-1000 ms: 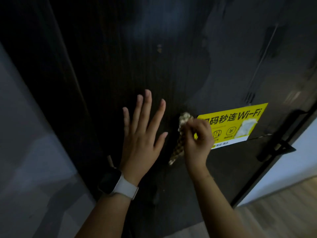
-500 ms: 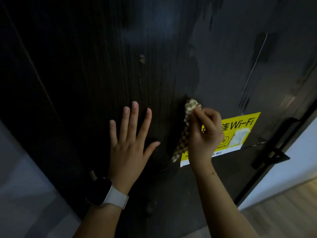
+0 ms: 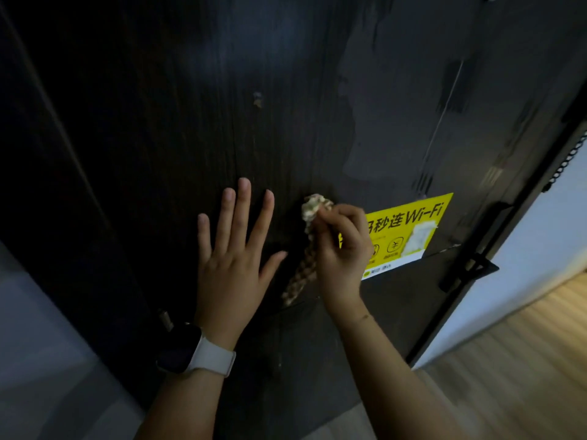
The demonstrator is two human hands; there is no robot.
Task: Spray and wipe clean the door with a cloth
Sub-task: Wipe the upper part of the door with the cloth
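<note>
A dark wood-grain door (image 3: 222, 106) fills most of the head view, with a duller smeared patch on its right half. My left hand (image 3: 235, 258) lies flat on the door with fingers spread; a watch with a pale strap sits on that wrist. My right hand (image 3: 343, 249) pinches a bunched checkered cloth (image 3: 306, 249) and holds it against the door, right beside a yellow Wi-Fi sticker (image 3: 413, 230). The cloth's tail hangs down below the hand. No spray bottle is in sight.
A black door handle (image 3: 467, 268) juts out near the door's right edge. A chain (image 3: 568, 157) hangs at the right edge. A white wall and wooden floor (image 3: 524, 360) lie at the right. A grey wall (image 3: 41, 360) stands at the lower left.
My right hand moved the cloth up and a little right over the sticker's left end, then back left. My left hand stayed flat on the door. The view shifted slightly.
</note>
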